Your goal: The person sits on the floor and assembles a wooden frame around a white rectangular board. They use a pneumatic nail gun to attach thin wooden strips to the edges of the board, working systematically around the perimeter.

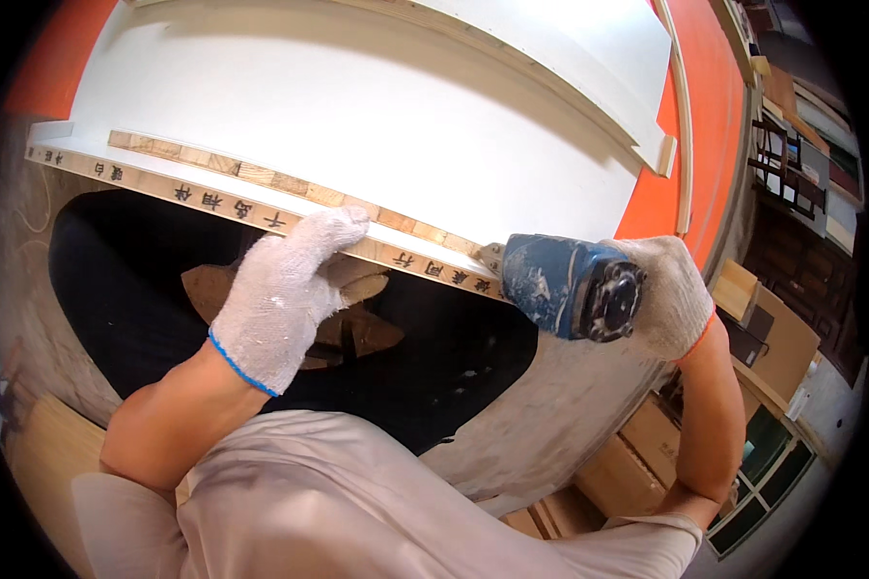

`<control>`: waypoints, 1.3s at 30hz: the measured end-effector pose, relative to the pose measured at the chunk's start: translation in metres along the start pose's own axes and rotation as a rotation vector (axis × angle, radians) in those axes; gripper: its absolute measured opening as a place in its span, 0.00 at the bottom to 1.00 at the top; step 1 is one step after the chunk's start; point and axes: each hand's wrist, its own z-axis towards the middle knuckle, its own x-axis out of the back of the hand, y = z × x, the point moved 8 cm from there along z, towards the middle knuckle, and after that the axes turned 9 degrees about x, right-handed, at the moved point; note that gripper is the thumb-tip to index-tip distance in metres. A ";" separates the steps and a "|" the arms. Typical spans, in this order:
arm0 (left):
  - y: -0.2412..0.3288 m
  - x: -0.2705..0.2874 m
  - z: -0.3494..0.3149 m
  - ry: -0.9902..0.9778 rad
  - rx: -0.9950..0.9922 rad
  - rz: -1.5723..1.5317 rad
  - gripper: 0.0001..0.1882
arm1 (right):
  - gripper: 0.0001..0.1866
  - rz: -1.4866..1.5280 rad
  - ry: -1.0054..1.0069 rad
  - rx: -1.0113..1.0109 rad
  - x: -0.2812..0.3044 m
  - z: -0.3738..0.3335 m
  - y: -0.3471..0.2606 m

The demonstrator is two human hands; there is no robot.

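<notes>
My left hand [290, 289], in a white knit glove with a blue cuff, grips the printed edge of a long white-faced board [154, 179]. Its fingers lie over the top and the thumb is below. A wooden strip [270, 179] runs along this board, just inside the edge. In my right hand [671, 294], gloved with an orange cuff, is a scuffed blue power tool [550, 280] with a round black rear end. The tool's front end is at the board's edge, by the right end of the strip; its exact contact is hidden.
A large white panel [377, 106] lies beyond the edge, with another board [550, 72] across its far side. Orange sheeting [714, 116] shows beneath. Cardboard boxes [647, 444] stand at the lower right, furniture [787, 174] at the far right. My dark-clad legs are under the board.
</notes>
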 end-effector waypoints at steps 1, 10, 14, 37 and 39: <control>-0.001 -0.001 0.000 -0.005 0.013 -0.030 0.27 | 0.22 -0.016 -0.013 -0.024 0.001 0.002 0.001; 0.054 0.042 -0.031 0.166 -0.069 -0.085 0.41 | 0.24 0.087 0.046 0.038 0.016 0.030 -0.030; 0.068 0.088 -0.024 0.184 -0.155 -0.088 0.30 | 0.25 0.094 0.028 0.058 0.010 0.040 -0.032; 0.071 0.087 -0.026 0.107 -0.052 -0.118 0.21 | 0.22 0.178 0.080 0.086 0.032 0.101 -0.103; 0.071 0.088 -0.026 0.104 -0.035 -0.129 0.20 | 0.21 0.117 0.081 0.106 0.032 0.110 -0.110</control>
